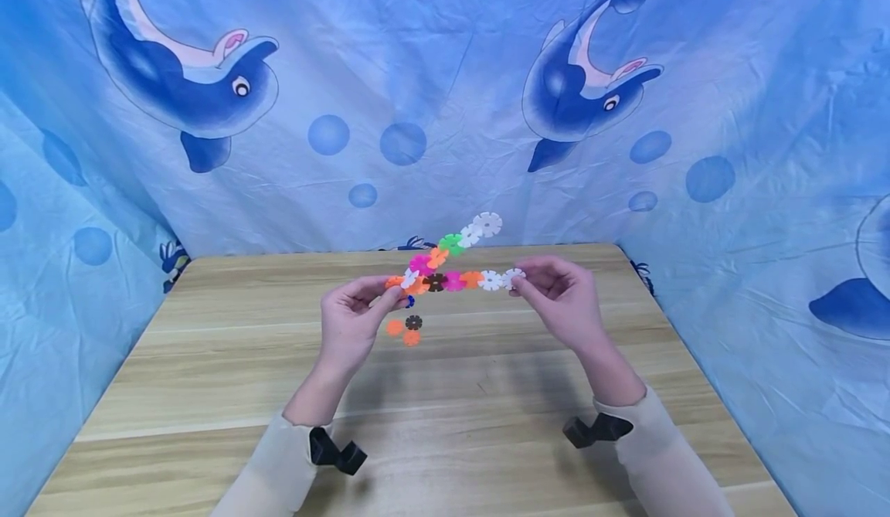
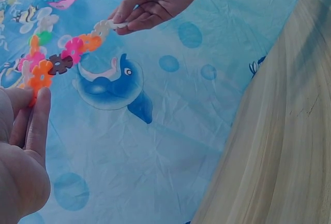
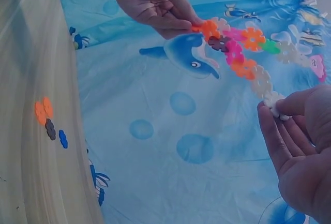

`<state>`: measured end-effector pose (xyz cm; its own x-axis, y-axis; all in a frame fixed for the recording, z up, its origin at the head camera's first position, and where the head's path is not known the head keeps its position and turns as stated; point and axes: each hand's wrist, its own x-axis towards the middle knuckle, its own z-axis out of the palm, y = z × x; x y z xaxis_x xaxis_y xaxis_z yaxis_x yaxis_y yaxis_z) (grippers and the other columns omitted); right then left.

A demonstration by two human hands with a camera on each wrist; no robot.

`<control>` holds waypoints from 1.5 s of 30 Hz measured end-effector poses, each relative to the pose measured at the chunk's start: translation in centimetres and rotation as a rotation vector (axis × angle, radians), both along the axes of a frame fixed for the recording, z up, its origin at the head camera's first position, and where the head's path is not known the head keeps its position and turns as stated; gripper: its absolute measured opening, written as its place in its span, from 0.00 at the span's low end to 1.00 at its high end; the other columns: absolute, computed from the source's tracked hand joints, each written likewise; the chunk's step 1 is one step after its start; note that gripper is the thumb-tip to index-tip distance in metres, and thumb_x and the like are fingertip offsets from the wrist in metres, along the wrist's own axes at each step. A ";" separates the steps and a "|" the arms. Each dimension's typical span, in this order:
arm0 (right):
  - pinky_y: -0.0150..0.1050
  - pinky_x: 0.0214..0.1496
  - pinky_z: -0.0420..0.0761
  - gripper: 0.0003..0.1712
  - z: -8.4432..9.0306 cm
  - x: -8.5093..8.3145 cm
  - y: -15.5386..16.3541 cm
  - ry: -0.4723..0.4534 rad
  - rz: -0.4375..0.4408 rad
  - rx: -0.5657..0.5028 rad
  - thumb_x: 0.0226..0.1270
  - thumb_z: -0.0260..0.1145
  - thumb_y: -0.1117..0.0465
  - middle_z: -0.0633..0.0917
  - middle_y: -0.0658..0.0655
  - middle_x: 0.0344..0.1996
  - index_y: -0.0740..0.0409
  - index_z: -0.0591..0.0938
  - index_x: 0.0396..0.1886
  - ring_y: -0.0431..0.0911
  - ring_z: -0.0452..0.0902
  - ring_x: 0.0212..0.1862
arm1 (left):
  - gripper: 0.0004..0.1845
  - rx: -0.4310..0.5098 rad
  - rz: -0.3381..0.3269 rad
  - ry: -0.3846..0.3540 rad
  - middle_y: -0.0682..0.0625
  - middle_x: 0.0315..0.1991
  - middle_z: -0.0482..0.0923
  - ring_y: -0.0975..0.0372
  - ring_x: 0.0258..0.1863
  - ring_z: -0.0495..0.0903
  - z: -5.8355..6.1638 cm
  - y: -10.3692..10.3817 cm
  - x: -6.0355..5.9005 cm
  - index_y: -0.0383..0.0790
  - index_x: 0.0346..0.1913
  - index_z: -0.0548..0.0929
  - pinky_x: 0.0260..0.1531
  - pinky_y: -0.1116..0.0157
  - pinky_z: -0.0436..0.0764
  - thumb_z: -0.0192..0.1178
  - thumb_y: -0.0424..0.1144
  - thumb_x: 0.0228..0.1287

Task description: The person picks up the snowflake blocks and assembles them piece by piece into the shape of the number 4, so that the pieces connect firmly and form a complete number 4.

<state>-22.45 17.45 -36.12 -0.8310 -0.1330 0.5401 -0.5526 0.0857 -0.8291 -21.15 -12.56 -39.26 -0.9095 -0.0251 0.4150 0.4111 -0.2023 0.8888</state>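
While her left hand (image 1: 358, 312) pinches one end and her right hand (image 1: 556, 293) the other, the snowflake chain (image 1: 452, 280) stretches level, left to right, one branch angling up toward the backdrop.

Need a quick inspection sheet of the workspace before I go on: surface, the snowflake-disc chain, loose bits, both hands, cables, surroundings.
Surface: wooden table, bare wood around the hands.
Job's things: snowflake-disc chain, held in the air, with a second branch rising toward the backdrop.
Clutter: loose discs on the table below the chain: orange, dark, blue.
Hands: left hand pinches the chain's orange end; right hand pinches its white end.
Cables: nothing seen.
Surroundings: blue dolphin-print cloth behind and on both sides.
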 end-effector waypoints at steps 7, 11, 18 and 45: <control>0.36 0.39 0.90 0.12 -0.1 0.1 -0.1 -0.007 0.029 -0.034 0.61 0.69 0.73 0.90 0.43 0.34 0.76 0.81 0.44 0.39 0.89 0.33 | 0.12 0.008 -0.021 0.013 0.55 0.36 0.90 0.61 0.31 0.91 -0.1 0.0 0.0 0.23 0.45 0.84 0.40 0.62 0.89 0.67 0.29 0.62; 0.37 0.39 0.90 0.12 -0.2 0.1 -0.1 0.004 0.036 -0.027 0.61 0.69 0.74 0.90 0.43 0.34 0.75 0.81 0.43 0.38 0.89 0.34 | 0.13 0.017 -0.027 0.011 0.54 0.36 0.90 0.58 0.32 0.91 -0.2 0.1 0.0 0.22 0.45 0.83 0.41 0.61 0.89 0.67 0.29 0.61; 0.38 0.39 0.90 0.11 -0.4 0.3 -0.1 0.012 0.024 0.006 0.61 0.70 0.72 0.90 0.44 0.34 0.71 0.83 0.43 0.40 0.90 0.34 | 0.13 -0.018 -0.008 -0.012 0.55 0.34 0.90 0.59 0.32 0.91 -0.2 0.1 0.2 0.21 0.45 0.83 0.41 0.62 0.89 0.68 0.29 0.61; 0.33 0.30 0.87 0.09 -0.1 0.6 -0.5 0.055 -0.079 0.044 0.61 0.72 0.69 0.91 0.38 0.32 0.67 0.87 0.41 0.39 0.90 0.32 | 0.13 -0.123 -0.017 -0.063 0.60 0.32 0.89 0.64 0.32 0.91 -0.1 -0.3 0.0 0.26 0.44 0.85 0.45 0.66 0.88 0.68 0.33 0.62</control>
